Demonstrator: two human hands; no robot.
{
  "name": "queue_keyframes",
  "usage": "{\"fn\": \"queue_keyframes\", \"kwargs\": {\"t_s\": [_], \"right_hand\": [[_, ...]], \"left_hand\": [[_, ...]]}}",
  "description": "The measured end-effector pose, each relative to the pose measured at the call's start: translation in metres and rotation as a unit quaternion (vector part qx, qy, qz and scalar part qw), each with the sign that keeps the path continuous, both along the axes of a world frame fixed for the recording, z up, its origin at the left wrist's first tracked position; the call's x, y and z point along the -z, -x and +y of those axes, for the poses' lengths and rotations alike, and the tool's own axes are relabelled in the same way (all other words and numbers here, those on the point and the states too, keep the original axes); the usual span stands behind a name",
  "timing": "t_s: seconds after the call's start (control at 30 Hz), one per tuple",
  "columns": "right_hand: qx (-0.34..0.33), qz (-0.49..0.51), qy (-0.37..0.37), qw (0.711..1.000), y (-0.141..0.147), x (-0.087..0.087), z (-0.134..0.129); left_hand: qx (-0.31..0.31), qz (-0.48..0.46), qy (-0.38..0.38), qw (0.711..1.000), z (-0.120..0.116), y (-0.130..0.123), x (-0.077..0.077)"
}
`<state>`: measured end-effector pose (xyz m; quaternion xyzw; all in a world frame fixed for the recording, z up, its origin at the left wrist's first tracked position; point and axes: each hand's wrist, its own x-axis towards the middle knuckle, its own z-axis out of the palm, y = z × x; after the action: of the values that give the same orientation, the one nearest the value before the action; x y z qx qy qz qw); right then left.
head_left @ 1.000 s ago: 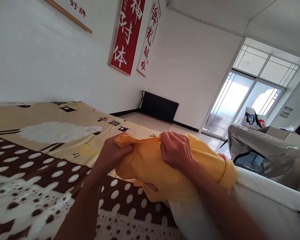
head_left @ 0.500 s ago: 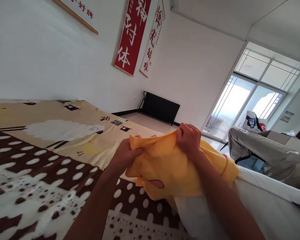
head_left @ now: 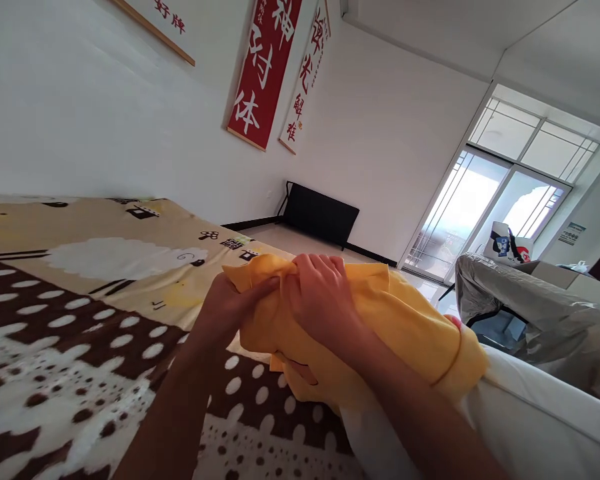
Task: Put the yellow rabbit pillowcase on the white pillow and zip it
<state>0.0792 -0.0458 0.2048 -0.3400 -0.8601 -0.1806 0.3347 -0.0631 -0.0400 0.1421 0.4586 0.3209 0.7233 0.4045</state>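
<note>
A bunched yellow cloth [head_left: 400, 327] with a seam, a pink patch and a dark-outlined print lies across the bed. Whether it is a cover or a garment, I cannot tell. My left hand [head_left: 230, 303] pinches its far-left end, thumb on top. Close beside it, my right hand [head_left: 323, 293] is closed over the gathered upper edge, its fingers curled into the folds. Soft white material [head_left: 375, 433] shows from under the cloth, below my right forearm.
Beneath lies a brown-and-white dotted blanket [head_left: 80, 320] with a beige sheep-print part [head_left: 130, 260]. A white surface [head_left: 540, 413] extends at the right, near a plastic-wrapped piece of furniture [head_left: 520, 300]. A black folded frame [head_left: 320, 213] stands by the far wall.
My right hand has moved left along the cloth's edge, up beside my left hand. The left hand has shifted slightly left. The cloth between them is now gathered instead of stretched.
</note>
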Motion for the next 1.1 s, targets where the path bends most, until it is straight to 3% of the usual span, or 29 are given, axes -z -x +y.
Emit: {"fn": "queue_keyframes", "kwargs": {"t_s": [0.13, 0.27, 0.53, 0.63, 0.8, 0.97, 1.1], "right_hand": [[-0.071, 0.028, 0.082, 0.994, -0.007, 0.003, 0.021], [-0.121, 0.055, 0.104, 0.986, -0.012, 0.003, 0.027], [-0.144, 0.013, 0.110, 0.983, -0.004, 0.011, 0.027], [-0.154, 0.018, 0.128, 0.979, -0.005, 0.012, 0.028], [-0.159, 0.111, 0.156, 0.968, -0.011, 0.006, 0.032], [-0.162, 0.149, 0.143, 0.965, -0.017, 0.001, 0.036], [-0.163, 0.149, 0.150, 0.964, -0.018, 0.000, 0.037]], "left_hand": [[-0.033, 0.053, 0.006, 0.998, -0.002, 0.014, 0.001], [-0.104, 0.093, 0.017, 0.990, -0.005, 0.020, 0.003], [-0.152, 0.168, -0.113, 0.968, -0.021, 0.002, -0.011], [-0.127, 0.159, -0.117, 0.972, -0.019, 0.001, -0.011], [-0.086, 0.139, -0.055, 0.985, -0.009, 0.011, -0.005], [0.071, 0.153, -0.012, 0.986, -0.002, 0.026, 0.004], [0.059, 0.163, 0.000, 0.985, 0.003, 0.025, 0.007]]}}
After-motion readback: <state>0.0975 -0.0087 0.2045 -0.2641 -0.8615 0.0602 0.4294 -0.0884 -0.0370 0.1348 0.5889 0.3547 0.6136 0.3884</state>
